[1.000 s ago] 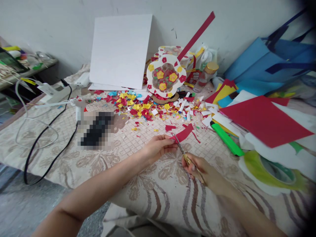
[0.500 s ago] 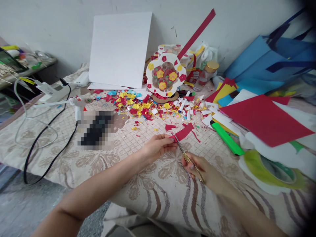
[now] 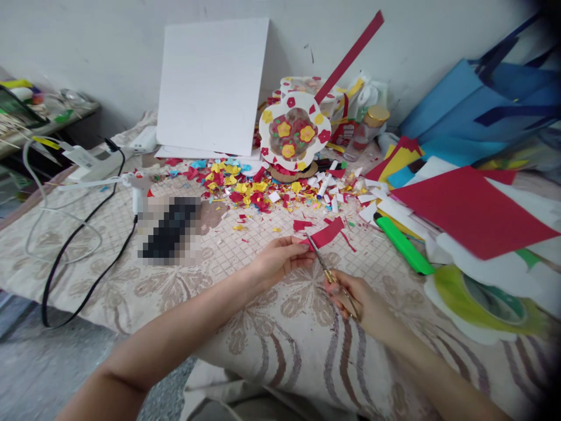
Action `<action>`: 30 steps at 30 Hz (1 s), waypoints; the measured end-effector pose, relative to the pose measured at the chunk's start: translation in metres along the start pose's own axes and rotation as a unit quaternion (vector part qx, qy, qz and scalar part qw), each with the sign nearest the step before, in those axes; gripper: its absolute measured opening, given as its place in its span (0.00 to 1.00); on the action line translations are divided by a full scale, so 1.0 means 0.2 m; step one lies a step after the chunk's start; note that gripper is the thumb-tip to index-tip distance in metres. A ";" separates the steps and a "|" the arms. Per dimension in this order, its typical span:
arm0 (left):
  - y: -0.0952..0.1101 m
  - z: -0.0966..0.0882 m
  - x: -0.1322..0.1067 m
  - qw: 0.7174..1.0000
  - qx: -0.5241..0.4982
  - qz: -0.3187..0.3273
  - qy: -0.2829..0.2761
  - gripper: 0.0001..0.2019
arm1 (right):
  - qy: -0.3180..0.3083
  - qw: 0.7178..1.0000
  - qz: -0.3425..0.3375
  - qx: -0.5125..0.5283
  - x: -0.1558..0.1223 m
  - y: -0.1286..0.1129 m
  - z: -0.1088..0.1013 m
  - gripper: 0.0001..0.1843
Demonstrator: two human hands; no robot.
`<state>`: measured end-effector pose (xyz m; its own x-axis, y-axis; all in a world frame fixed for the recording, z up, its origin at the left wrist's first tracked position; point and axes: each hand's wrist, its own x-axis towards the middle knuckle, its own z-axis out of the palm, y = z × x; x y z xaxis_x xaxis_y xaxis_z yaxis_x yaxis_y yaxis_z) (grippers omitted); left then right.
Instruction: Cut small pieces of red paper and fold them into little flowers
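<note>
My left hand (image 3: 287, 257) pinches the left end of a small strip of red paper (image 3: 328, 234) between thumb and fingers. Gold-handled scissors (image 3: 326, 270) sit in my right hand (image 3: 348, 292), which is closed around the handles. Their blades lie across the red paper, just beside my left fingertips; whether they are parted is hard to make out. Small red scraps (image 3: 302, 225) rest on the tablecloth just beyond the strip. Farther back stands a white flower-shaped paper craft (image 3: 266, 131) decorated with red and yellow flowers.
Colourful paper scraps (image 3: 249, 190) cover the table's back. On the right are a green cutter (image 3: 403, 244), a roll of yellow-green tape (image 3: 456, 295), red paper sheets (image 3: 473, 210) and a blue bag (image 3: 447, 105). A white glue gun (image 3: 139, 190) and cables lie left. A white board (image 3: 214, 88) leans against the wall.
My right hand and the scissors' handles have shifted slightly, and the handles look closer together. My left hand keeps its pinch on the red paper.
</note>
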<state>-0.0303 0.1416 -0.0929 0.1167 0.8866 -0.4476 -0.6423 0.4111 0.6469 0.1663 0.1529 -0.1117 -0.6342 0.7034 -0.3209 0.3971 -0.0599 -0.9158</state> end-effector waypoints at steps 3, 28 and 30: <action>-0.01 0.00 0.00 0.999 0.038 0.025 0.004 0.06 | 0.052 0.989 -0.012 -0.137 0.01 -0.04 -0.05 0.12; -0.10 0.01 -0.05 0.910 0.373 0.145 -0.106 0.11 | 0.116 0.971 -0.144 -0.152 0.01 -0.13 -0.06 0.05; -0.11 0.00 -0.04 0.924 0.344 0.128 -0.107 0.12 | 0.145 0.966 -0.143 -0.157 0.02 -0.12 -0.05 0.06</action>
<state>-0.0164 0.1257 -0.1030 0.2216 0.9648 -0.1420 -0.0453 0.1556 0.9868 0.1612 0.1635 -0.0887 -0.5536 0.8308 0.0576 0.4435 0.3527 -0.8240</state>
